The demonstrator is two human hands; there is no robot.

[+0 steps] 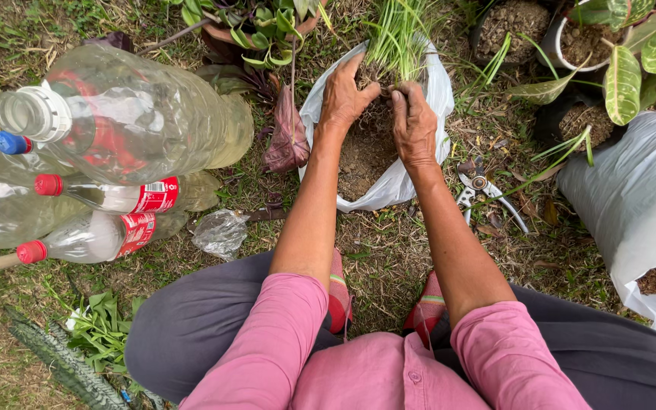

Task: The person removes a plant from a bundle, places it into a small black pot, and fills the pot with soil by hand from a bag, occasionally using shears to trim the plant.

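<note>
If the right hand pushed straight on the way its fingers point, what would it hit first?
The right hand points up-frame into the grassy plant in the white bag; it would likely meet the plant's root clump straight away, seemingly touching already.

Clear plastic bottles (115, 129) with red, blue and white caps lay stacked at the left of the frame. Pruning shears (484, 190) rested on the grass (389, 258) right of centre. Potted leafy plants (632, 53) stood at upper right, above a large white sack (639, 197)
</note>
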